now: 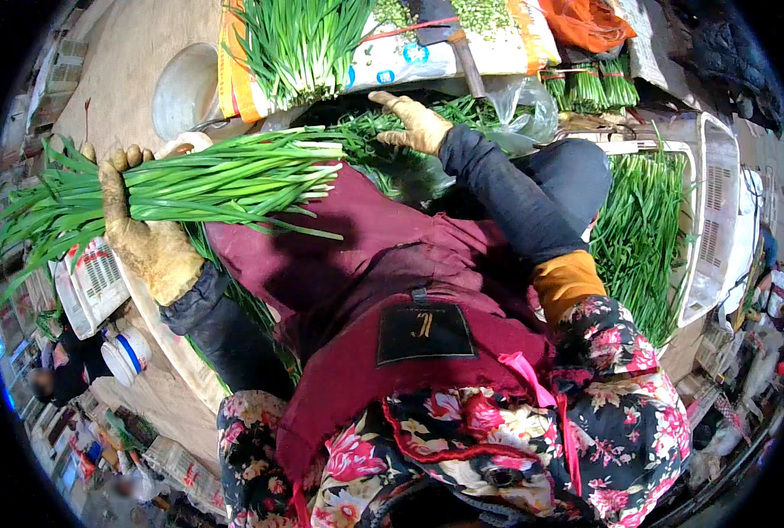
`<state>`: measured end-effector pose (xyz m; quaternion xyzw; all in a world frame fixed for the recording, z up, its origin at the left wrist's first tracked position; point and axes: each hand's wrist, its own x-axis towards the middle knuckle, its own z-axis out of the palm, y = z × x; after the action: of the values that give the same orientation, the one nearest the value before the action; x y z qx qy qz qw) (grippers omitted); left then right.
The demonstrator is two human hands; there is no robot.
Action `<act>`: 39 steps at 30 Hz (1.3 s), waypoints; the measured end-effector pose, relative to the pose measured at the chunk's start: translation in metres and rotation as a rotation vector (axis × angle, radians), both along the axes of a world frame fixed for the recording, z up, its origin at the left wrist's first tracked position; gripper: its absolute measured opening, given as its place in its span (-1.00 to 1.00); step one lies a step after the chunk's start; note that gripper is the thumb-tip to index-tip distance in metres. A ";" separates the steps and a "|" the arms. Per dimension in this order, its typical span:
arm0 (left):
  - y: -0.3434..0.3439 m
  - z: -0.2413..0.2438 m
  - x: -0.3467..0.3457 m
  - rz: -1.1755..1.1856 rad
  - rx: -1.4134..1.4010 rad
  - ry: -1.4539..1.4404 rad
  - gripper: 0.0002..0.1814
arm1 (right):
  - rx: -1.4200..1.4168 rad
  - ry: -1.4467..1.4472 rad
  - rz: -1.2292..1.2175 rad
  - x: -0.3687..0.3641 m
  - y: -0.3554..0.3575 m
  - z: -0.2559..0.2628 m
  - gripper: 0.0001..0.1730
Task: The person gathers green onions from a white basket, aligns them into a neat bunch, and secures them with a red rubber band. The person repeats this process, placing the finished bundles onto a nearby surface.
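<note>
My left hand (151,247), in a soiled yellowish glove, grips a loose bundle of garlic chives (233,178). The pale cut ends point right over my maroon apron (378,204), while the leaf tips droop to the left. My right hand (418,124), gloved too, has its fingers apart and holds nothing. It hovers over or rests against loose chive leaves (365,129); contact is hard to judge. Ahead of me, a pile of chives (299,49) lies on a printed woven sack (402,66). Beside it is a broad-bladed knife with a wooden handle (466,65).
To the right, a white plastic crate (705,218) contains chives (643,244). Tied chive bundles (586,86) lie near an orange bag (586,26). A translucent bucket (184,92) stands far left of the sack. A white tub (126,356) and other people are at lower left.
</note>
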<state>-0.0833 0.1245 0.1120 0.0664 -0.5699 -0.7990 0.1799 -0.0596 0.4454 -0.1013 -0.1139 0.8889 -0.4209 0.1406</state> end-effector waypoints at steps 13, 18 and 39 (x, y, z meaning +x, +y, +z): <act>0.015 -0.039 0.004 -0.031 -0.105 -0.126 -0.60 | 0.761 -0.562 0.260 0.103 -0.043 -0.091 -0.64; 0.014 -0.044 -0.002 -0.120 0.145 -0.143 -0.57 | 0.714 -0.558 0.307 0.094 -0.027 -0.072 -0.66; 0.036 -0.036 0.013 -0.233 0.540 -0.088 -0.69 | -0.791 0.142 -0.182 0.077 -0.026 0.151 -0.73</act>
<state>-0.0708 0.1605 0.0762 0.0807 -0.3477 -0.9334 0.0381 0.0170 0.4190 0.0492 -0.1087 0.6726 -0.7318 -0.0136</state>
